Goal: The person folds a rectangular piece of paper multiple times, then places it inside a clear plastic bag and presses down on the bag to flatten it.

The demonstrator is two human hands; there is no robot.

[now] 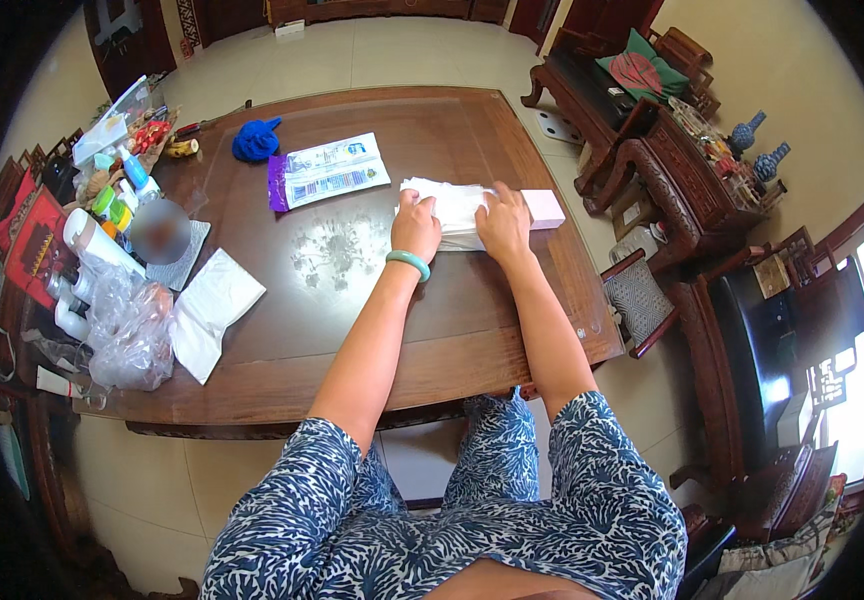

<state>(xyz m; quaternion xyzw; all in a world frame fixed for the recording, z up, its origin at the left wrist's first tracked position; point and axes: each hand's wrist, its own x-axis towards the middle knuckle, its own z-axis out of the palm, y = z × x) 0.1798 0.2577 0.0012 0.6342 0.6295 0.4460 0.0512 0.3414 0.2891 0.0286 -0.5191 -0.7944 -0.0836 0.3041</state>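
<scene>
Head view: left hand (416, 222) lay on the left end of the white sheets (460, 200), fingers curled; couldn't tell whether they pinched any. Right hand (504, 222) was bent over the right part, fingertips down; grip unclear too. Sheets sat on the brown table (432, 345), toward its right side, with a pale pink box (546, 208) just beside the right hand. Purple-and-white packet (337, 172) lay to the left, well apart from the box. Likely risks: uneven pulling could have creased or torn the thin-looking sheets; a rightward push of the right hand could have shoved the box.
</scene>
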